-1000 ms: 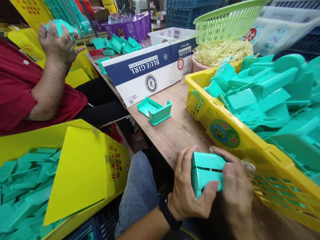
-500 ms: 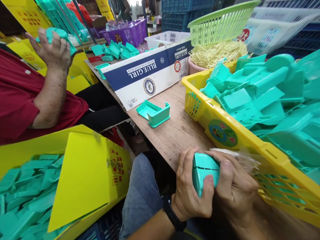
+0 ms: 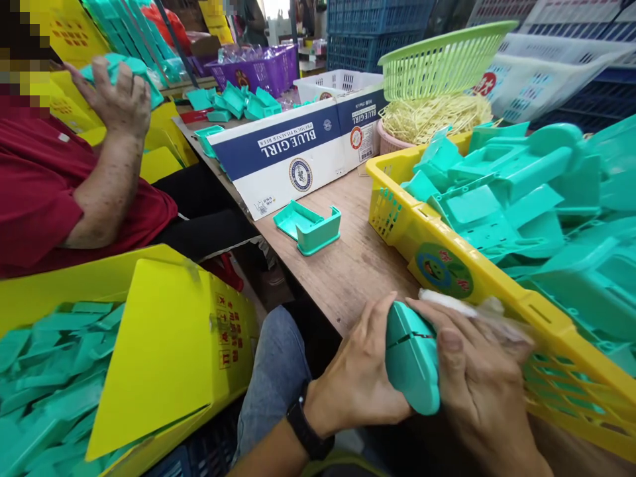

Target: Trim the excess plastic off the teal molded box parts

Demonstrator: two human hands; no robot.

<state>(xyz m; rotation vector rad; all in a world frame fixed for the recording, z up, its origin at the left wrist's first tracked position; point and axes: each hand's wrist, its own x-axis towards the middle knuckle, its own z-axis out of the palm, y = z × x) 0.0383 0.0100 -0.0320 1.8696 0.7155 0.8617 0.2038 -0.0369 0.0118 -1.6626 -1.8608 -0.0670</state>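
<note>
Between my two hands is a teal plastic case (image 3: pixel 411 358), tilted, with a dark slit running across its face. My left hand (image 3: pixel 365 371), with a black band on its wrist, grips the case's left side. On the other side my right hand (image 3: pixel 479 371) presses against it, thumb along the near edge. A crumpled clear plastic bag (image 3: pixel 501 324) lies just beyond my right hand. Farther up the table sits an open teal plastic case (image 3: pixel 318 228), apart from both hands.
A yellow crate (image 3: pixel 447 245) heaped with teal parts stands at right. At lower left is a yellow box (image 3: pixel 163 358) of teal pieces. A beer carton panel (image 3: pixel 283 156) crosses the table. Another person's hand (image 3: pixel 122 99) holds a teal piece at upper left.
The case has turned in my hands, showing a longer face with a rounded end. My left thumb has moved off its front face. The co-worker's hand has shifted slightly.
</note>
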